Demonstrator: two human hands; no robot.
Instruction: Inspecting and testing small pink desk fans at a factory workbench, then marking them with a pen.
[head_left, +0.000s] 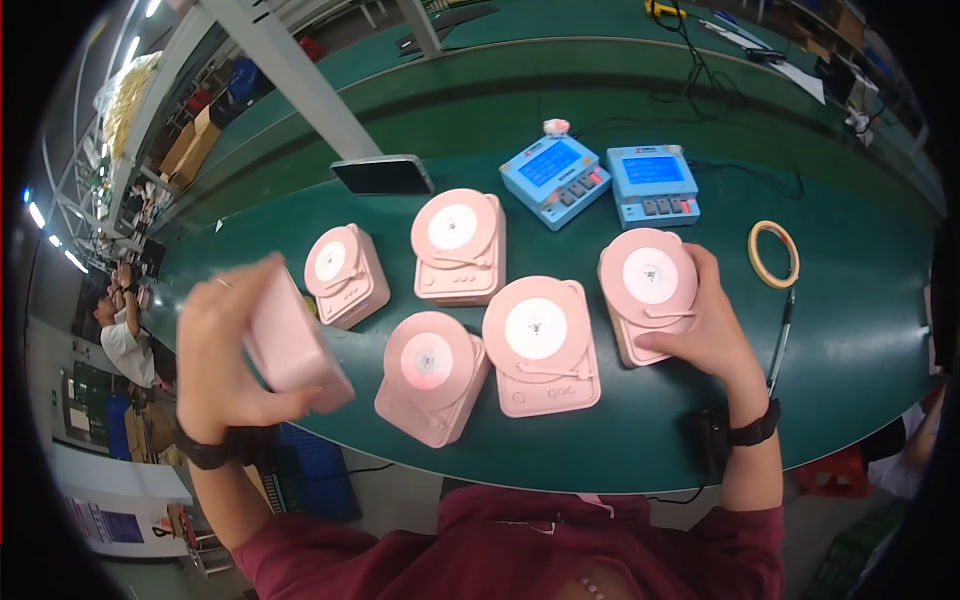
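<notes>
My left hand (225,360) is closed round a pink box-shaped device (290,335), tilted at the table's left front edge and slightly blurred. Its front is turned from view. On the right, my right hand (710,325) grips a pink toy record player (640,325) by its right side, thumb on the front near the tone arm. Between my hands stand several more such players: one at front left of centre (430,375), one in the middle (540,345), one behind (458,245) and a smaller-looking one (345,275) at the left. Each has a round disc with a white label.
Two blue testers (555,180) with lit screens stand at the back, cables behind them. A phone (385,175) leans near a metal post. A roll of tape (773,255) and a pen (783,335) lie to the right on the green table (850,300). Another person (125,335) is far left.
</notes>
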